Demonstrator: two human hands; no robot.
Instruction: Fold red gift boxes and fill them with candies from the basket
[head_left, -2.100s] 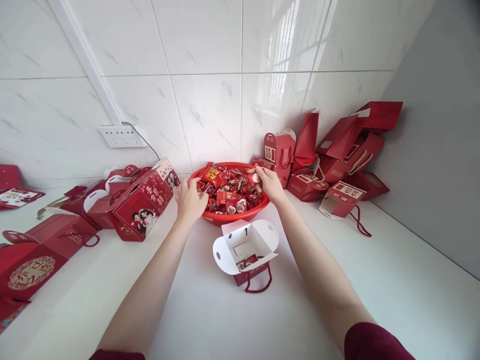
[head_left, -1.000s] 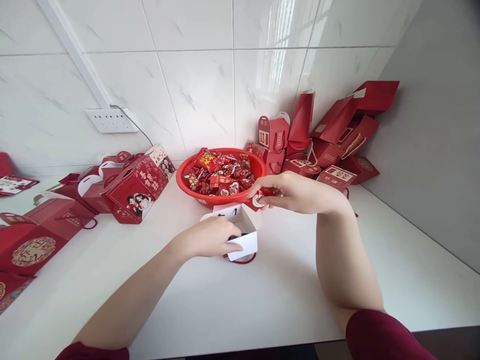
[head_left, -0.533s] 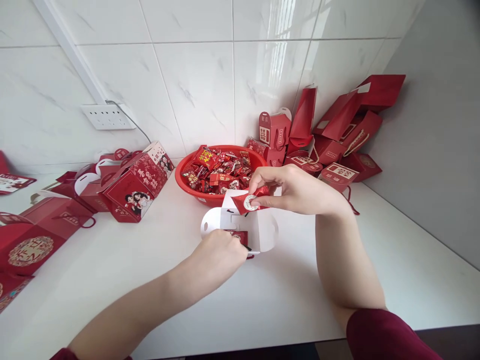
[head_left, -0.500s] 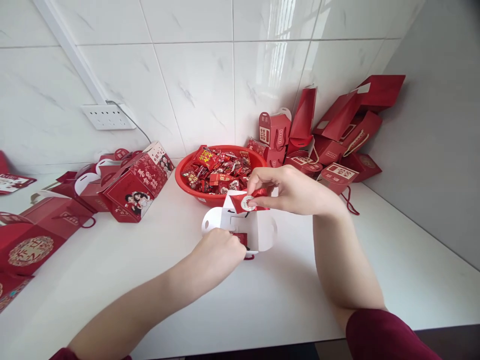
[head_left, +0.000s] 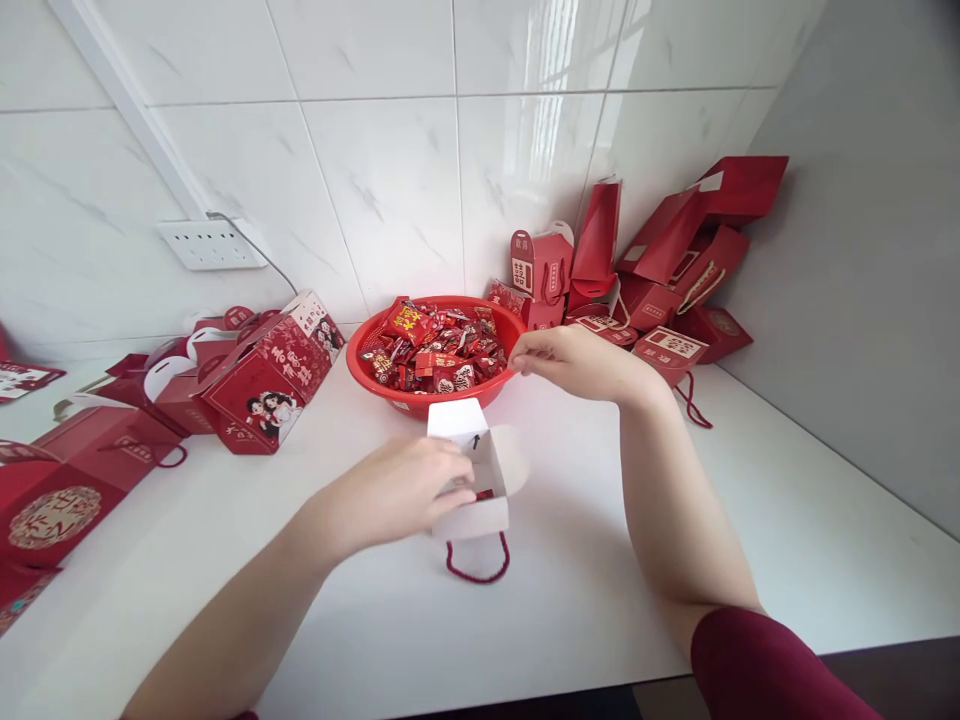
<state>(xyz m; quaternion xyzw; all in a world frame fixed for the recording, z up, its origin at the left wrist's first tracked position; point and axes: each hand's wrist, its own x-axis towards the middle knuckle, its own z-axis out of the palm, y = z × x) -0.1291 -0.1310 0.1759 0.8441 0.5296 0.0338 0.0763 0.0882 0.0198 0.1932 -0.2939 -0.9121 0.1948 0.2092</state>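
A small paper gift box [head_left: 489,516] with a white inside stands on the table with its top flaps up. Its dark red cord handle [head_left: 480,579] lies in front of it. Over the box's left side is my left hand [head_left: 401,488], fingers apart and reaching in at the opening. A small red piece [head_left: 484,495] shows inside the box, partly hidden. My right hand [head_left: 559,358] hovers by the right rim of a red plastic basket [head_left: 390,398], fingertips closed together, nothing visible in them. The basket holds many red-wrapped candies [head_left: 442,350].
Red gift boxes [head_left: 266,385] crowd the left side of the table. More red boxes and bags [head_left: 660,280] are piled at the back right, against the tiled wall. A power strip [head_left: 211,245] with a cable is on the wall. A grey panel [head_left: 840,330] bounds the right.
My right hand has moved off the box toward the basket's right rim, and the red packet with a round white label is gone from it. My left fingers have spread from a fist.
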